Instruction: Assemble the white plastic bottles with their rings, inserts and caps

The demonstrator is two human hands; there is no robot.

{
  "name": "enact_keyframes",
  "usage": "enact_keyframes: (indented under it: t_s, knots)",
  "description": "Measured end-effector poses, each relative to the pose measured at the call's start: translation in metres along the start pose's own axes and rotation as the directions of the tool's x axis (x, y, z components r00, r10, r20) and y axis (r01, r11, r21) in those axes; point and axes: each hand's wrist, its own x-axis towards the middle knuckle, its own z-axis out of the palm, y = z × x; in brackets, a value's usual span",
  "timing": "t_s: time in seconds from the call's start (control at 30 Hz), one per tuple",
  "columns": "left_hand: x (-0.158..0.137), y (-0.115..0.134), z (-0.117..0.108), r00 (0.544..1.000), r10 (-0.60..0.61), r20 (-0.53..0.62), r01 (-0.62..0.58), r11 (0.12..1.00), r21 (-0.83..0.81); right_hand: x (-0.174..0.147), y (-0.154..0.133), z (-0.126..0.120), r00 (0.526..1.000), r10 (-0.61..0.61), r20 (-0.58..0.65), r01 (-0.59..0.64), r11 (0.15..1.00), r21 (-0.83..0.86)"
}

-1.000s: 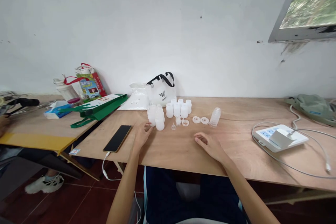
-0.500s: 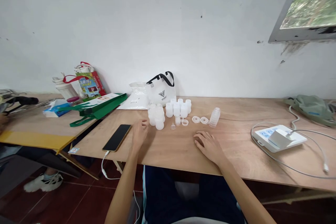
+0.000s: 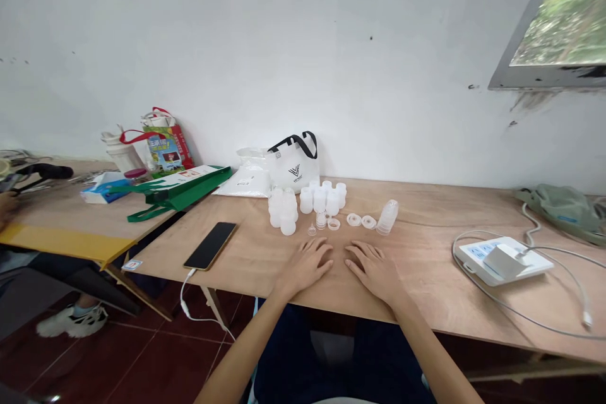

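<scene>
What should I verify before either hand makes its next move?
1. Left hand free: ok, spread on the table, holding nothing.
2. Right hand free: ok, also holding nothing.
3. Hands apart: ok, a gap shows between them.
4. Stack of clear domed caps untouched: ok, beyond the right hand.
5. White bottles empty: cannot tell, their insides are hidden.
6. White cable from the phone kept on the table: not ok, it hangs over the front edge.

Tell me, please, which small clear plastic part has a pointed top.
The funnel-shaped piece beyond the left hand: it alone tapers upward to a thin tip, while the ring and two discs lie flat.
</scene>
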Motion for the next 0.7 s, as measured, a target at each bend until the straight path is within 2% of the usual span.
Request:
enact_keyframes:
  t_s: [0.13,0.7]
  knots:
    - [0.0014,0.0013,0.0164,1.000,-0.010,-0.025,0.013,0.994,0.110,-0.0001,0.0007,0.0011,1.000,-0.008,0.011,0.008,1.000,-0.009]
    - [0.0006,0.0009,0.0148,0.998,0.005,-0.055,0.000,0.994,0.106,-0.0005,0.0005,-0.0005,1.000,0.001,0.024,-0.001,1.000,-0.010]
